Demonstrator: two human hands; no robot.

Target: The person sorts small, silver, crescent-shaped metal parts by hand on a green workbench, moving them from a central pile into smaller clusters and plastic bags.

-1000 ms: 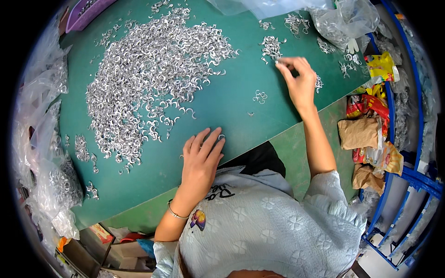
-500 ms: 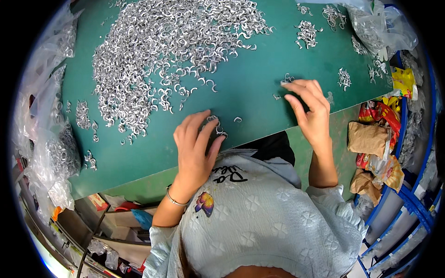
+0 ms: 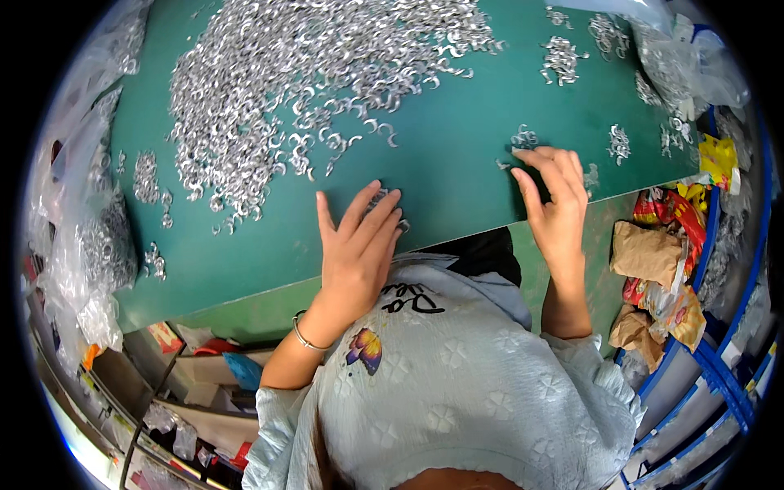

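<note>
My left hand (image 3: 353, 255) lies palm down near the front edge of the green table (image 3: 449, 155), its fingers stretched and partly spread. Under and beside those fingers, a few small silvery crescent-shaped pieces (image 3: 403, 224) peek out; the rest of what it covers is hidden. To the right, my right hand (image 3: 557, 204) is curved, thumb and forefinger apart with nothing visible between them. Just beyond its forefinger tip sits a small cluster of crescents (image 3: 524, 137), with a single bit (image 3: 502, 164) left of it. A broad heap of the same crescents (image 3: 278, 90) covers the far left and middle.
Small groups of crescents (image 3: 562, 61) dot the far right, others (image 3: 146, 178) the left. Clear plastic bags (image 3: 106, 245) of pieces line the left edge; another bag (image 3: 665, 61) stands at the far right. Paper bags (image 3: 647, 249) and blue shelving (image 3: 723, 367) flank the right side.
My left hand has flattened and spread its fingers over the pieces by it. The lone crescent to its right no longer shows. My right hand stays by its cluster. The view has shifted slightly.
</note>
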